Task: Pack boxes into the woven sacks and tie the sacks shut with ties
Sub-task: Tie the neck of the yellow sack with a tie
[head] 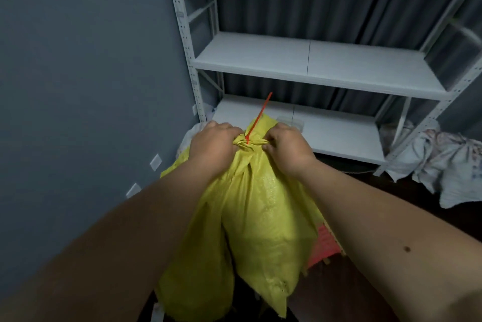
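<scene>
Currently both hands are at the neck of the yellow sack, which stands bulging in the middle of the view, low in front of the shelf unit. Left hand grips the bunched neck from the left, fingers curled into the fabric. Right hand pinches the gathered fabric from the right, fingers curled in too. Hands sit close together, with only the knot of fabric between them.

Red tie is looped round the gathered neck; its free tail sticks up and away, tilted right, toward the shelves. Whether the tie is fully cinched is hard to tell, as the fingers hide most of the loop.

Sack top flares out behind the hands above the tie. Contents not visible.

Something red or pink peeks out under the sack's right side; can't identify it. Crumpled pale cloth lies on the floor at right by the shelf leg. Grey wall at left.
</scene>
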